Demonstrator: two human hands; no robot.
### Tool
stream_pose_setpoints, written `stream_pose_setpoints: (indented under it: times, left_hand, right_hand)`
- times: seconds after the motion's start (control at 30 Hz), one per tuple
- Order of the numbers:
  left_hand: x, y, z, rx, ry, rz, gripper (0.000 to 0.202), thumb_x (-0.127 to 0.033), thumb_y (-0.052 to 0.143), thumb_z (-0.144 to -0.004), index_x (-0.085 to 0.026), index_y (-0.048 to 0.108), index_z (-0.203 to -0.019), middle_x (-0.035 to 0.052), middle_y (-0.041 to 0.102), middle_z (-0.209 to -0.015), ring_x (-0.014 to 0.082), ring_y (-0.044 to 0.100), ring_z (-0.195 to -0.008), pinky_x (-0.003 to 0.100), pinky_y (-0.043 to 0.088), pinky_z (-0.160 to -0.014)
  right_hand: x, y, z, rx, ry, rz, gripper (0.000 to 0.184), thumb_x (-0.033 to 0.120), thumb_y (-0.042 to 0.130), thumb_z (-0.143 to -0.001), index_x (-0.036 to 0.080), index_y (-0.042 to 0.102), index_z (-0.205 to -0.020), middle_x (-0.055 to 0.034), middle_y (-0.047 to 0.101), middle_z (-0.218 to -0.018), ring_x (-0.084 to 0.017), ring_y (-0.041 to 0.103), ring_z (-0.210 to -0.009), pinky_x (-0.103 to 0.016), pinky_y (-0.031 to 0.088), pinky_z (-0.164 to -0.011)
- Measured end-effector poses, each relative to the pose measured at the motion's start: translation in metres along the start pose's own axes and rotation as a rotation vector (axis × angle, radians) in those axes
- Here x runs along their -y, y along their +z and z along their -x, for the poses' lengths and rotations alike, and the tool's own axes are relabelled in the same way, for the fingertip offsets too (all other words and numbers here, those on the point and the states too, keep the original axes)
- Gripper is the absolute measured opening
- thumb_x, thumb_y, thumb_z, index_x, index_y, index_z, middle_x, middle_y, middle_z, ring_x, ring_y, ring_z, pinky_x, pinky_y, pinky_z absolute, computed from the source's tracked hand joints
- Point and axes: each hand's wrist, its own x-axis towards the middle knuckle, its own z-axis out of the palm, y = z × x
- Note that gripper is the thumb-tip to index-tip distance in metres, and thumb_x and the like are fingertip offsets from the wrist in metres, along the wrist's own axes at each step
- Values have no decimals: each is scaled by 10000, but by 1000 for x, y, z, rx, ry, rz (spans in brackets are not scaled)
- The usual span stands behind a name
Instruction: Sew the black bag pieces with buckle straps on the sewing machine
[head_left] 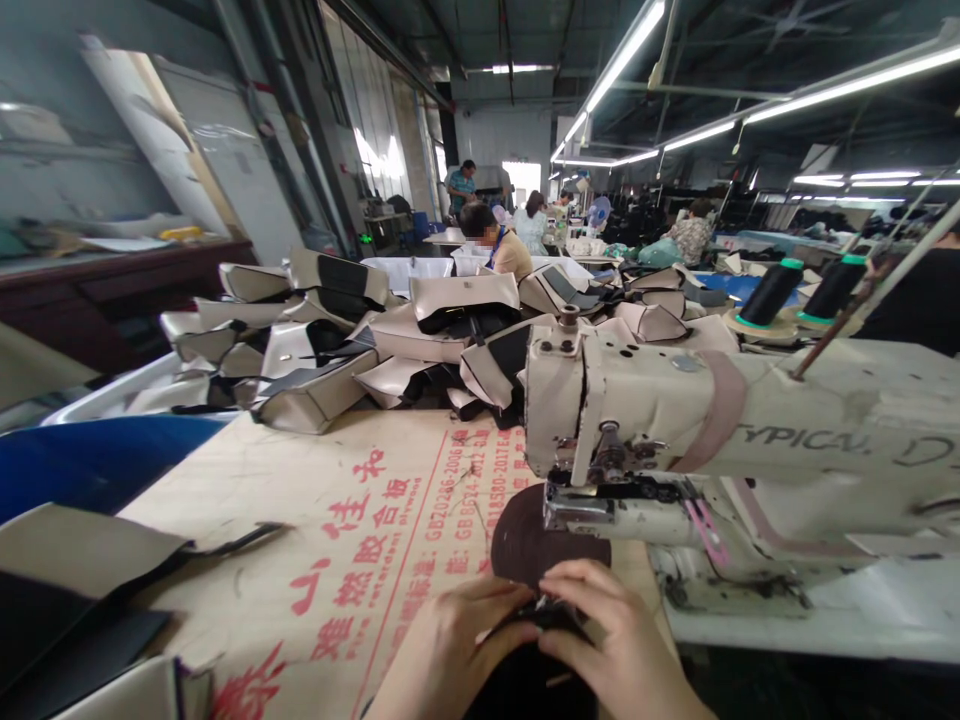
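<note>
My left hand [450, 650] and my right hand [615, 640] meet at the bottom middle, fingers pinched together on a dark piece of material [540, 548] that lies on the plywood table [315, 500]. The piece's rounded far end reaches under the head of a cream sewing machine [675, 410], just in front of its needle area [600, 470]. Both hands lie close in front of the machine, thumbs and fingertips touching the dark piece's near edge.
A heap of cream and black cut pieces [360, 340] is piled at the table's far side. Two black thread cones [772, 292] stand behind the machine. More pieces [75, 570] lie at the left near a blue bin [90, 460]. Several people work at tables farther back.
</note>
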Motion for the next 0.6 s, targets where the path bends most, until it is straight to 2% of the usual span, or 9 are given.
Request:
stream_pose_setpoints:
  times: [0.1,0.23,0.33,0.47,0.6]
  left_hand:
    - [2,3,3,7,27,9,223,-350,523,-826,-253,660,-973,5,660,-954,130,605,-878,181,463,-791]
    - [4,6,1,-59,-8,41,161,-349,560,-802,-225,655,-840,-6,653,-834,118,601,-783,177,461,-710]
    - [5,5,-1,-51,6,47,133,-335,571,-798,-224,643,-806,-15,647,-811,114,591,-774,191,447,-707]
    - [3,1,-4,-2,56,33,151,-353,553,-811,-236,644,-841,-11,643,-818,118,578,-784,213,430,-730]
    - [-3,0,-5,49,50,12,211,-360,473,-856,-203,611,-831,17,600,-828,123,554,-794,211,417,-703]
  right_hand:
    - [-6,2,4,28,-28,-27,251,217,659,-727,231,640,-978,-15,618,-926,-141,549,-894,-240,439,-796]
    - [-11,0,2,42,-58,24,146,258,688,-708,227,677,-850,-1,629,-784,-134,556,-770,-239,432,-680]
    - [-10,-8,-2,101,-104,66,147,301,675,-720,232,677,-850,7,626,-771,-130,552,-754,-243,419,-667]
    - [-10,-18,-4,213,-204,105,159,325,574,-804,227,658,-896,5,620,-824,-122,541,-807,-240,411,-708]
    - [-13,-15,-2,193,-250,124,182,328,514,-845,203,640,-882,-5,608,-813,-124,527,-792,-249,401,-697]
